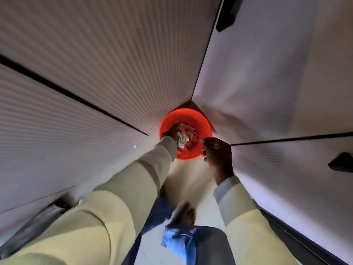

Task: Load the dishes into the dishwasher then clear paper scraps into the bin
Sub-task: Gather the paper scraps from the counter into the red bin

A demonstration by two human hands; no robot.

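The left hand's [170, 133] fingers are clenched around a wad of crumpled white paper [182, 140], holding it inside the mouth of the red bin [186, 114], just left of the frame's centre. The hand is blurred, so the single fingers cannot be made out. The right hand's [218, 153] fingers [209, 140] are curled, with the thumb and forefinger drawn together at the right side of the bin's rim. Whether they pinch the rim, hold a small scrap, or hold nothing cannot be told.

Inside the bin, under and beside the wad, lies a heap of paper scraps [189, 131], tinted pink by the red wall.

Both arms wear pale yellow sleeves: the left sleeve [114, 207] runs from the lower left up to the bin, and the right sleeve [244, 219], with a grey ribbed cuff, comes from the lower right.

The bin stands on a pale floor [191, 176] in the corner where ribbed cabinet fronts [76, 54] at the left meet smooth cabinet doors [267, 73] at the right. A black handle [226, 15] shows at the upper right and another [342, 162] at the right edge. A dark metallic bar [32, 226] lies at the lower left. At the bottom centre are blue jeans [191, 240] and a bare foot [184, 213].
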